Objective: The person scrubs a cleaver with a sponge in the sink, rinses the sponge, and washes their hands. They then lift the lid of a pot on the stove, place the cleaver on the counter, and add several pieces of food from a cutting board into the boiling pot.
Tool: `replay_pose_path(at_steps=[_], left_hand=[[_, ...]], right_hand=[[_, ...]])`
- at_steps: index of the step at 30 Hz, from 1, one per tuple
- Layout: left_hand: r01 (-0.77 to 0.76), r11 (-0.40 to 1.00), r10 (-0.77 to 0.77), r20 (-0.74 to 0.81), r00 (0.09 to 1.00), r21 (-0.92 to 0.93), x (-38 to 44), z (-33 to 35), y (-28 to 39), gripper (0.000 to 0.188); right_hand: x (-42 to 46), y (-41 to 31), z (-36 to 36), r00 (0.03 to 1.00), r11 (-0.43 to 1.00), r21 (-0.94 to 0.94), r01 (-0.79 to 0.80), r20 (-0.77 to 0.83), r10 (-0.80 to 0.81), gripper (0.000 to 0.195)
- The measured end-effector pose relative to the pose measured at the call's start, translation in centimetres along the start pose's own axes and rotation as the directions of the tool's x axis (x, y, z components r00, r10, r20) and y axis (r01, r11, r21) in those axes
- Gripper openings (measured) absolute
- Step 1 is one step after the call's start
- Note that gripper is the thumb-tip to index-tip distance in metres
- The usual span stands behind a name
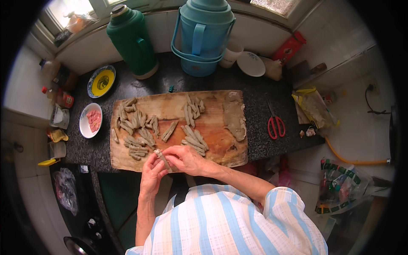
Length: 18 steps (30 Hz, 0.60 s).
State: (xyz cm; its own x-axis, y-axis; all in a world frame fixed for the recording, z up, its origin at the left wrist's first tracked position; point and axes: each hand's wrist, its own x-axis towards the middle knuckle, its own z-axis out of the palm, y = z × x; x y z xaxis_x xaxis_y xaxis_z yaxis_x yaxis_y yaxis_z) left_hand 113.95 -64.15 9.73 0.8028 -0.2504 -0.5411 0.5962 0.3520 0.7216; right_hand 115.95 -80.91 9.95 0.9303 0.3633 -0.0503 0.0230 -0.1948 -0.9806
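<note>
Between the fingers of both hands is a soft grey-brown food strip [164, 160], its near end low over the board's front edge. My left hand [151, 177] pinches it from the left. From the other side, my right hand [188, 160] has its fingertips against it. Beneath and beyond lies a wooden cutting board [153, 106]. Several strip piles [137, 118] cover its left side, with more strips [193, 110] and another group [194, 140] right of the middle. A flat grey-brown slab [234, 114], which looks like dough, rests along the right edge.
Left of the board are a bowl of pink minced meat [94, 121] and a yellow-centred plate [102, 81]. Behind stand a green thermos flask [132, 41] and a blue one [205, 38]. Red-handled scissors [276, 127] lie at the right, near an orange hose [353, 162].
</note>
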Motion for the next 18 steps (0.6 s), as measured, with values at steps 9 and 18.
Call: replay_pose_path(at_steps=[9,18], left_hand=[[-0.059,0.932,0.118,-0.146,0.982,0.357,1.7,-3.5,-2.4,0.041],[-0.177,0.714,0.298,-0.065,0.952,0.677,2.2,-2.8,-3.0,0.048]], right_hand=[[-3.4,1.5,-8.4,0.882,0.968,-0.102,-0.228,-0.443,0.161,0.019],[-7.6,10.0,-17.2,0.648,0.774,-0.335,-0.536,-0.752,0.123,0.048]])
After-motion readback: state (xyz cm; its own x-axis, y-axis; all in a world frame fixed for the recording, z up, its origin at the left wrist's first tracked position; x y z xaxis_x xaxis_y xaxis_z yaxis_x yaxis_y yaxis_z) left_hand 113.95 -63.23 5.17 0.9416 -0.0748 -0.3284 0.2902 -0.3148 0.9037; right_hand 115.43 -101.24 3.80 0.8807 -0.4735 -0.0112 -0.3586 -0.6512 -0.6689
